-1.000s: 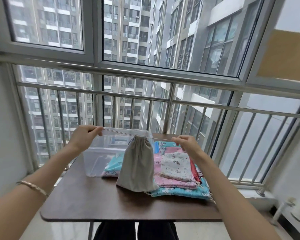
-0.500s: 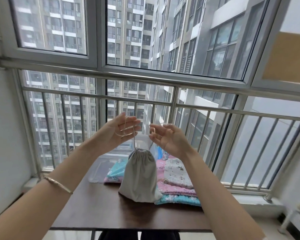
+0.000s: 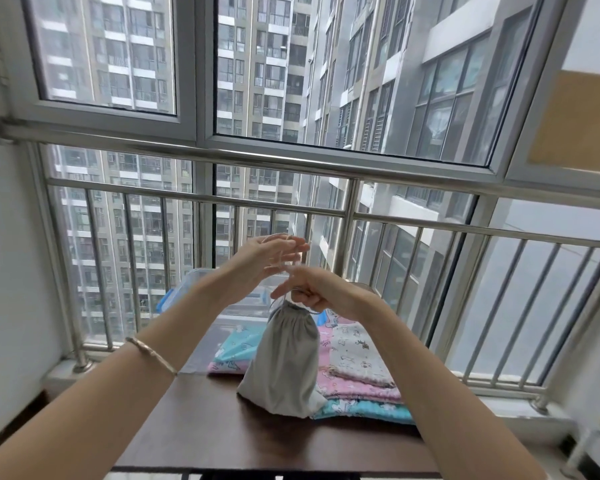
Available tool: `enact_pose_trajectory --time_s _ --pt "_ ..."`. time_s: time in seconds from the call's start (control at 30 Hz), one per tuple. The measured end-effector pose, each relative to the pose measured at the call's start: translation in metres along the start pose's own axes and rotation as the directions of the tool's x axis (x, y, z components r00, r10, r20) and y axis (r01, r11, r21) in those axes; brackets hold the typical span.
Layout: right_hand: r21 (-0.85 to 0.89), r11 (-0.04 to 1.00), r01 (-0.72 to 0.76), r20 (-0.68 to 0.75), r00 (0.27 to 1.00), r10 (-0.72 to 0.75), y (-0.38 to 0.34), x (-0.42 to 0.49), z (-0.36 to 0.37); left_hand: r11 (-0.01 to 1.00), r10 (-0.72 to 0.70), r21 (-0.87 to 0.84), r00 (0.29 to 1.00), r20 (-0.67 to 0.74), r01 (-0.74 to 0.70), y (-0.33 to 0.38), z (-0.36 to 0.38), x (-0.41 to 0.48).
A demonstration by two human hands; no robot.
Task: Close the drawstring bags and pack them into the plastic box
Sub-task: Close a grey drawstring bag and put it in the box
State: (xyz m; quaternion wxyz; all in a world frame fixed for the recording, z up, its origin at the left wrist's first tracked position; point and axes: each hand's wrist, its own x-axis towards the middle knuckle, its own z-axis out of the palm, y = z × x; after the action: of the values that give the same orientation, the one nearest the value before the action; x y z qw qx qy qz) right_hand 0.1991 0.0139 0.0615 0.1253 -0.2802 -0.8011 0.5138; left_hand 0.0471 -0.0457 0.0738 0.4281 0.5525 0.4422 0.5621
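Bare arms, one bangle
The left forearm (image 3: 111, 396) and right forearm (image 3: 426, 372) were bare; a thin metal bangle (image 3: 151, 355) circled the left wrist.

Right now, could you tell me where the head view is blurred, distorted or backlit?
Head view: daylight from the window backlights the scene; the left hand and right hand are motion-blurred above the grey bag, so the drawstring is hard to trace; the wide lens bows the railing.
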Motion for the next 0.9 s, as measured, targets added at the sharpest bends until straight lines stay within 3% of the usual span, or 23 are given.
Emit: enact_pose_trajectory --time_s 0.17,0.23,0.37,0.5,0.6,0.73,0.9 --pt "0.086 0.993 0.087 -0.106 0.991 -0.077 0.001 -0.002 0.002 0.974 -0.208 0.116 0.972 0.111 0.195 -0.007 0.016 0.002" --pt "0.131 0.986 0.103 -0.117 0.989 -0.088 0.002 -0.003 0.001 0.954 -0.187 0.251 0.979 0.078 0.162 -0.016 0.020 -0.001" --pt "0.118 0.988 0.104 -0.182 0.980 -0.082 0.005 -0.004 0.005 0.901 -0.001 0.433 1.000 -0.024 0.011 -0.028 0.024 -0.007" --pt "0.199 0.969 0.145 -0.329 0.942 -0.074 0.005 -0.003 0.005 0.887 0.077 0.459 0.996 -0.035 -0.052 -0.029 0.019 -0.008" --pt "0.210 0.965 0.159 -0.368 0.927 -0.073 0.007 -0.003 0.003 0.877 0.005 0.479 0.997 -0.083 0.035 -0.027 0.012 -0.007" --pt "0.195 0.965 0.173 -0.402 0.912 -0.082 0.008 -0.003 0.006 0.872 -0.194 0.463 0.980 0.031 0.158 -0.023 -0.002 -0.010" --pt "0.127 0.982 0.142 -0.464 0.883 -0.068 0.005 -0.001 0.004 0.875 -0.199 0.448 0.980 -0.008 0.182 -0.024 -0.001 -0.015"
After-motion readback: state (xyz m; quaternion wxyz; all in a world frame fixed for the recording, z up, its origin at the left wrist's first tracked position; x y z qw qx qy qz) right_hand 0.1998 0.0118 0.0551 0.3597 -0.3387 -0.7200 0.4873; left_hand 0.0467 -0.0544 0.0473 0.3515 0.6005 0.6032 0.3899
